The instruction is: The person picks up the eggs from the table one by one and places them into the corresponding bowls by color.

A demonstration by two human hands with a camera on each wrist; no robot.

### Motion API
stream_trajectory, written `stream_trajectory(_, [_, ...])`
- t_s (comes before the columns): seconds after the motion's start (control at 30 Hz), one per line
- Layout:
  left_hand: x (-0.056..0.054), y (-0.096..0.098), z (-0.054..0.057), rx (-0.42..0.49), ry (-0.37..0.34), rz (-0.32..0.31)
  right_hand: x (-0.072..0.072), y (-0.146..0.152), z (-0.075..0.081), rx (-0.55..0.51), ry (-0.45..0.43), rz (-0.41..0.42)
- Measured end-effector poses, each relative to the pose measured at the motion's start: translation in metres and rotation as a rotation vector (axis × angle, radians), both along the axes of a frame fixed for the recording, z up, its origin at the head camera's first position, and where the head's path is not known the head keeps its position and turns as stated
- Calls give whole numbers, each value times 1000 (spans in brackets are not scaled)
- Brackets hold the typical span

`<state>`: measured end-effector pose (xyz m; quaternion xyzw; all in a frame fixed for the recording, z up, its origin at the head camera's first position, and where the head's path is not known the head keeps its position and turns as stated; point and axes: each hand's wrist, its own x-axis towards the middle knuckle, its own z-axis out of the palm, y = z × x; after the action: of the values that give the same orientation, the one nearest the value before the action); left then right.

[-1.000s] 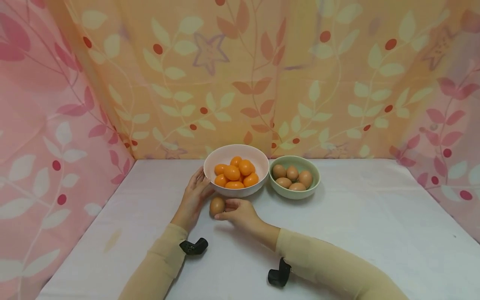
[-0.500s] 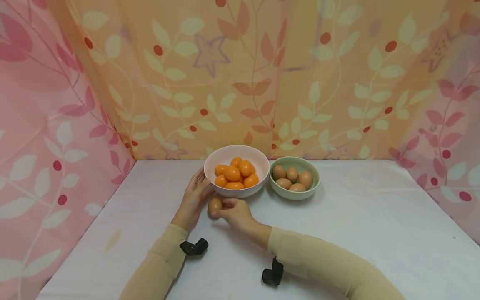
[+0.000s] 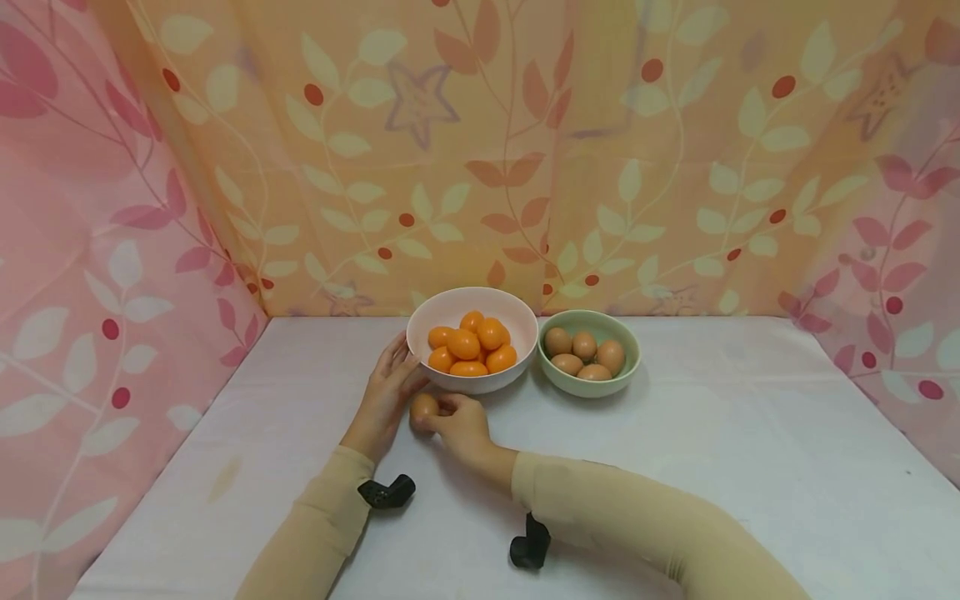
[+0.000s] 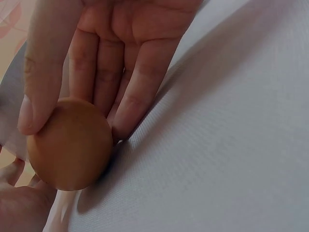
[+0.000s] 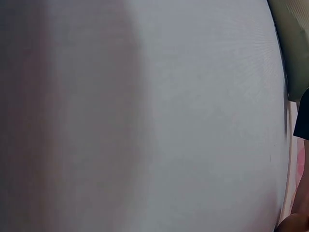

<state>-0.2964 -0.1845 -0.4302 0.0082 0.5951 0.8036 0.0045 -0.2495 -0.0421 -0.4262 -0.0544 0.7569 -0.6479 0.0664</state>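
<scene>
Between thumb and fingers, my right hand (image 3: 467,432) grips a brown egg (image 3: 422,413) low over the white cloth, near the pink-white bowl (image 3: 517,315). In the left wrist view, the right hand's thumb presses the near side of the egg (image 4: 70,147), with several fingers behind it. My left hand (image 3: 384,393) rests against the left wall of that bowl, its fingers extended; a part of this left hand (image 4: 24,205) shows beyond the egg. Inside the bowl lie several glossy orange egg-shaped things (image 3: 462,344). Whether the egg touches the cloth is hard to tell.
A smaller green bowl (image 3: 632,367) with several brown eggs (image 3: 594,355) stands at the right of the pink-white one, close beside it. White cloth (image 3: 750,433) covers the table. Patterned curtains (image 3: 480,150) close off the back and both sides.
My right hand has moved a little to the left with the brown egg, closer to the left hand. The left hand and both bowls have stayed in place.
</scene>
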Motion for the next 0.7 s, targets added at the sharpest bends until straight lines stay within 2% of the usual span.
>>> stream_trajectory(0.3, [1, 0, 0, 13, 6, -6, -1, -3, -1, 19, -18, 1])
stream_trajectory(0.5, [1, 0, -1, 12, 5, -11, 0, 1, -1, 19, 6, 4])
stream_trajectory(0.7, [0, -1, -1, 2, 3, -8, 6, 10, 2, 33, -24, 28])
